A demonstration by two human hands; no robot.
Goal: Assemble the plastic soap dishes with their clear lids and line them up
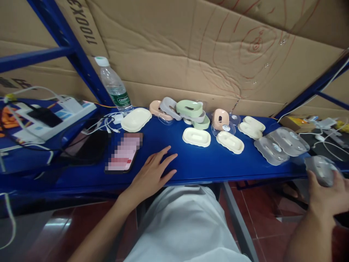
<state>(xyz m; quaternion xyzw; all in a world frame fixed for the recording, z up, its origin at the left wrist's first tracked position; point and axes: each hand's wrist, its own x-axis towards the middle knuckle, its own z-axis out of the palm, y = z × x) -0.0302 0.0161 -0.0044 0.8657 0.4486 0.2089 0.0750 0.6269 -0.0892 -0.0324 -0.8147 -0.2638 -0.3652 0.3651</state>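
Translucent plastic shell (322,170), rounded, glossy, in right-hand grip (326,194)

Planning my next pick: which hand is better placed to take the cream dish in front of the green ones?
Left, I'd say. The left hand is open and nearer the cream dish; the right hand is farther off, holding a clear plastic cover.

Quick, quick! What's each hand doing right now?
Left hand: open, fingers spread, holding nothing, at the table's near edge.
Right hand: closed around a clear plastic piece.
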